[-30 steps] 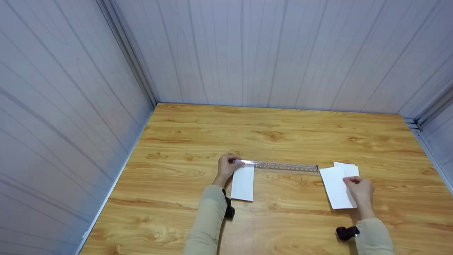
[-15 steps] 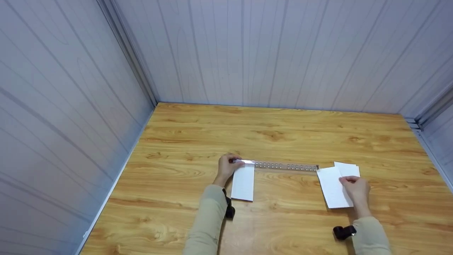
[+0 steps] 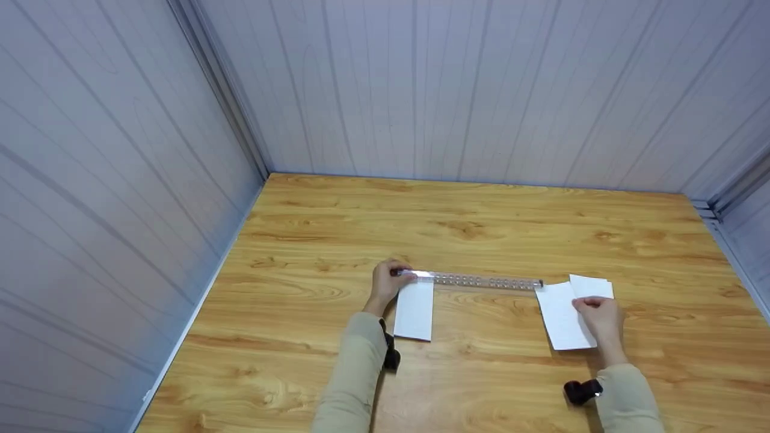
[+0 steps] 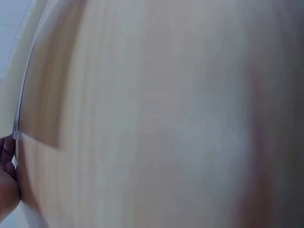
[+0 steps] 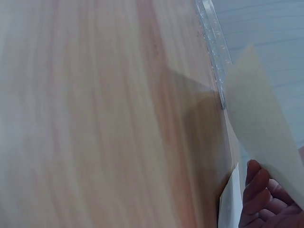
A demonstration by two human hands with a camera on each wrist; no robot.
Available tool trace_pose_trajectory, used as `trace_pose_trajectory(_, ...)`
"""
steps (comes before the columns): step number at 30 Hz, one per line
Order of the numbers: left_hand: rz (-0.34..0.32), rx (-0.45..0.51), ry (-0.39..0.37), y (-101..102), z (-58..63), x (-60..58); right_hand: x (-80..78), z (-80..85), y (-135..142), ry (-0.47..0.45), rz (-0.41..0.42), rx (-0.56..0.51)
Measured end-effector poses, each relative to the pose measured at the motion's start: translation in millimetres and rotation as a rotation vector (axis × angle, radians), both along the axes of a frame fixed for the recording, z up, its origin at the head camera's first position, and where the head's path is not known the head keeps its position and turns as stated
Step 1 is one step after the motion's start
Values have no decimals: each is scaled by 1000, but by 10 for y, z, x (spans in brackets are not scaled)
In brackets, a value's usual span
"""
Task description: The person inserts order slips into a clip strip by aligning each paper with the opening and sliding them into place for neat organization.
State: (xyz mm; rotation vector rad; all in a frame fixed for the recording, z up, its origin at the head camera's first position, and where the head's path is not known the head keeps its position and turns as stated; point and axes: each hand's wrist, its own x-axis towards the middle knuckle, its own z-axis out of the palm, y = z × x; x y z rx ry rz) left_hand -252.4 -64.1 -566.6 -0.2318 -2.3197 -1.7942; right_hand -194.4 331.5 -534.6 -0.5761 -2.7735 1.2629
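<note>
My left hand (image 3: pixel 384 285) grips the left end of a clear plastic ruler (image 3: pixel 475 281), thumb on the near side. The ruler runs to the right with rows of round holes along it. Its left end crosses the top of a white folded paper (image 3: pixel 414 313), just below the fingers. My right hand (image 3: pixel 603 319) pinches a white sheet of paper (image 3: pixel 562 316) by its right side, tilted and raised in the right wrist view. The sheet's upper left corner is near the ruler's right end. Another white paper (image 3: pixel 592 285) lies beneath, partly hidden.
A wood-grain table (image 3: pixel 463 228) spreads under both hands. Pale panel walls (image 3: pixel 421 90) rise behind it and on both sides. Each wrist carries a small black camera, such as the left one (image 3: pixel 391 359).
My right hand has shifted a little to the left with the sheet, whose corner has come up to the ruler's right end. The left hand and ruler have stayed in place.
</note>
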Motion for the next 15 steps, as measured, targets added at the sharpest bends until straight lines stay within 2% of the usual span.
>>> trace_pose_trajectory(5, 34, -51, -7, 8, -66, -40, -7, -1, -23, 3, 8, -7)
trace_pose_trajectory(9, 50, -89, -14, 13, -52, -31, -13, 0, -50, -13, 2, -16)
trace_pose_trajectory(15, 47, -95, -9, 13, -35, -16, -22, -6, -84, -21, -10, -34)
